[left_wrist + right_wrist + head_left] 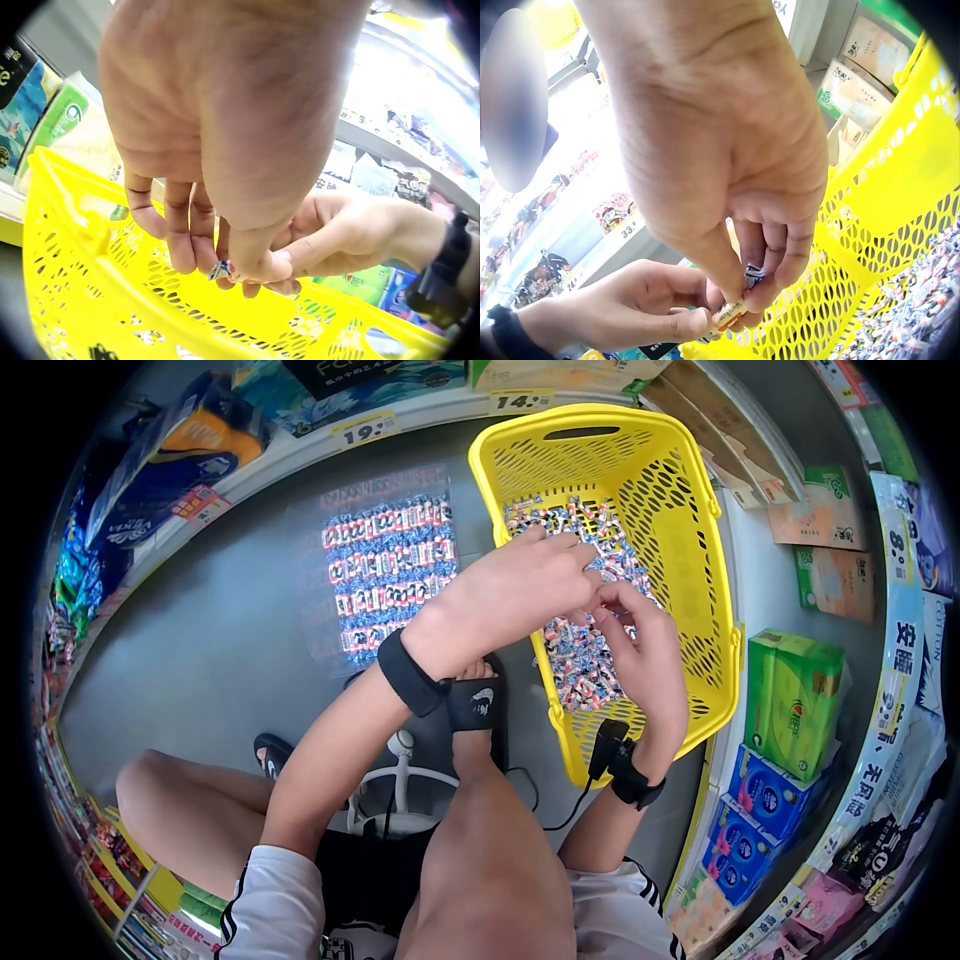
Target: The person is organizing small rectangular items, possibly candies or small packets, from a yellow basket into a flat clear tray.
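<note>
A small wrapped candy with twisted blue-and-white ends is held between both hands over the yellow basket. My left hand pinches one end between thumb and fingers, seen lower left in the right wrist view. The other end is pinched by my right hand, its thumb and fingertips close against the left ones. In the head view the fingers hide the candy. Below them, a loose heap of similar candies covers the basket's bottom.
On the grey floor left of the basket lie several neat rows of wrapped candies. Shelves with tissue packs run along the right; price tags line the back shelf. A white stool base stands between the legs.
</note>
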Demonstrator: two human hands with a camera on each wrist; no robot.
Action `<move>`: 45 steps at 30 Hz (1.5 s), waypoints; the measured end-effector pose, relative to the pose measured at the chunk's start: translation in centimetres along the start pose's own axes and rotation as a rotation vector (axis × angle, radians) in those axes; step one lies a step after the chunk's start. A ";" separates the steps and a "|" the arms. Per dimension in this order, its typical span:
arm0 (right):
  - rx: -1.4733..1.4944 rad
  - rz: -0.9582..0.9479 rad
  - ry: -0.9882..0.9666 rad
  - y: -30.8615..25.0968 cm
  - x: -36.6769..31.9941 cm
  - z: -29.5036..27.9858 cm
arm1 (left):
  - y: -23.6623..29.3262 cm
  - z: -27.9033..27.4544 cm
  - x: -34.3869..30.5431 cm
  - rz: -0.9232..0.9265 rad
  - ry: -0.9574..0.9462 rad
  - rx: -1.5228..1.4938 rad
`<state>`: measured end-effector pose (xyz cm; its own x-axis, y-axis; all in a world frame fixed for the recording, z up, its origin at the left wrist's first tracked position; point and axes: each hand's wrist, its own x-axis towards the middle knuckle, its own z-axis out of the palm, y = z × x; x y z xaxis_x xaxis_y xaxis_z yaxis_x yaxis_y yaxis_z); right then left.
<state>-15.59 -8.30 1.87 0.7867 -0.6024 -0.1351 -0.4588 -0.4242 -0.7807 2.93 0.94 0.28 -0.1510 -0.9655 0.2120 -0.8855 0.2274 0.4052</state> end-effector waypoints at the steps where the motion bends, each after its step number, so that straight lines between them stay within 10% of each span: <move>1: 0.046 0.000 -0.002 -0.9 0.3 0.2 | -0.5 -0.1 -0.6 0.001 0.023 -0.022; 30: -0.034 -0.462 -0.107 -8.6 7.4 17.3 | -7.7 -6.7 -18.2 -0.536 -0.053 -0.227; 40: 0.076 -0.447 0.016 -7.6 9.5 20.8 | -9.5 -3.3 -19.5 -0.574 0.112 -0.119; 45: 0.003 -0.123 0.116 -7.6 8.6 21.5 | -9.4 -0.6 -18.6 -0.682 0.282 -0.164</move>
<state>3.54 4.22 -6.48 0.7837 -0.6203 0.0326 -0.3606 -0.4972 -0.7891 14.38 16.84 -6.93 0.5448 -0.8351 0.0768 -0.6620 -0.3720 0.6507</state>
